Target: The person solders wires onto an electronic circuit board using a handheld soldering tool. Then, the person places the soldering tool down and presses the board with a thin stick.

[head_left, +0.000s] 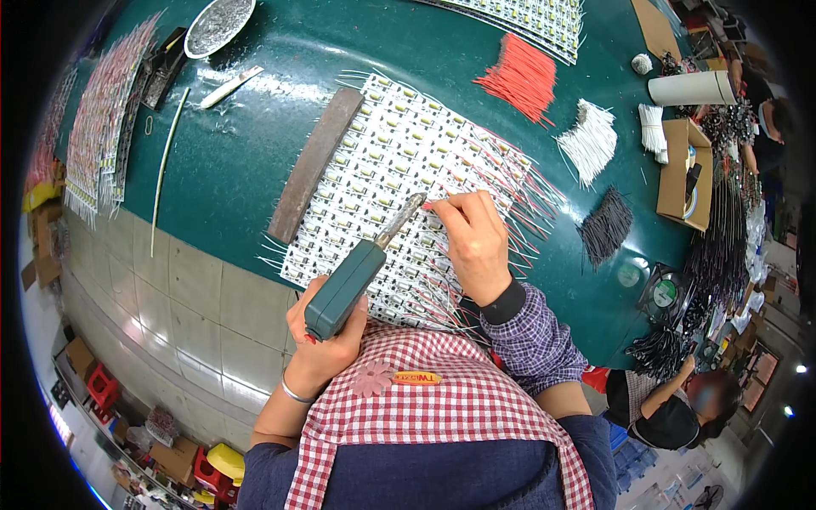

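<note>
My left hand (331,327) is wrapped around the dark green handle of a soldering gun (347,285). Its metal tip points up and right and ends just beside the fingertips of my right hand (476,242). Those fingers are pinched together over a white panel of small circuit boards (387,157); whatever is between them is too small to make out. Rows of little yellowish and black parts cover the panel. Red and white wires (518,191) stick out along its right side, and more lie near my right wrist. A dark flat bar (316,166) rests along the panel's left edge.
Bundles of red wires (520,78), white wires (588,143) and black wires (605,225) lie to the right. A cardboard box (687,174) stands beyond them. At the far left are an oval dish (219,27) and wired panels (106,119). Another person (671,408) sits lower right.
</note>
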A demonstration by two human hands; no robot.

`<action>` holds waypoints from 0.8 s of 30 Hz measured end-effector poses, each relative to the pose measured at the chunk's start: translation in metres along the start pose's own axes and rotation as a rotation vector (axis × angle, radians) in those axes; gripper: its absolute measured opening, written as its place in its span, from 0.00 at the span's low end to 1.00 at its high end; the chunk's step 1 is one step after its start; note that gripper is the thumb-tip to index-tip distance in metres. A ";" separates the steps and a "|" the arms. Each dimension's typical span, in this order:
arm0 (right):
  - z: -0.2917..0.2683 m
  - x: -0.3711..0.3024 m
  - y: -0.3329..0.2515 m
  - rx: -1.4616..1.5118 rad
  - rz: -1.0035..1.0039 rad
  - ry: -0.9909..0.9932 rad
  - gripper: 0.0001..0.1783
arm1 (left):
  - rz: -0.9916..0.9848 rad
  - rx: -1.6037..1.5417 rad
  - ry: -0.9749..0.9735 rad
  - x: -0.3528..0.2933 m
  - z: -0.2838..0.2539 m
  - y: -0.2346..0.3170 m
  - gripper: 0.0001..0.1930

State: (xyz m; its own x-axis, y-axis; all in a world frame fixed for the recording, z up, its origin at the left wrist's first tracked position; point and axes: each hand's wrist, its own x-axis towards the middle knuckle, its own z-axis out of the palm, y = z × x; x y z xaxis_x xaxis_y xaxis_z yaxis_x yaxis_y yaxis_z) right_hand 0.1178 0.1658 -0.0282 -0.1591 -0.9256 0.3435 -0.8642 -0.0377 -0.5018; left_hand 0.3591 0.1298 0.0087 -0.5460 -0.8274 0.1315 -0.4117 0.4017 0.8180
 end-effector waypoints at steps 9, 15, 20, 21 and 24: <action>0.000 0.000 -0.002 -0.023 0.017 -0.010 0.15 | -0.082 -0.062 -0.012 -0.005 0.001 0.001 0.09; 0.001 0.000 -0.003 -0.042 0.013 -0.010 0.14 | -0.041 -0.010 -0.066 -0.001 0.004 -0.002 0.08; 0.001 0.000 -0.004 -0.048 0.013 -0.003 0.14 | -0.114 -0.061 -0.037 0.003 0.004 0.006 0.06; 0.000 0.000 -0.004 -0.050 0.014 0.000 0.14 | -0.124 -0.076 -0.035 0.003 0.004 0.006 0.06; 0.001 0.000 -0.003 -0.047 0.012 -0.004 0.14 | 0.000 0.046 -0.044 -0.002 0.002 -0.002 0.06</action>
State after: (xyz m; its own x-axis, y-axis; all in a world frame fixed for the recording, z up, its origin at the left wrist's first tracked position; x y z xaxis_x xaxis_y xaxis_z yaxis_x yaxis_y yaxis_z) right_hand 0.1210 0.1655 -0.0271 -0.1674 -0.9274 0.3344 -0.8839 -0.0091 -0.4676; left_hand 0.3596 0.1317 0.0056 -0.5776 -0.8094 0.1060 -0.4439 0.4204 0.7913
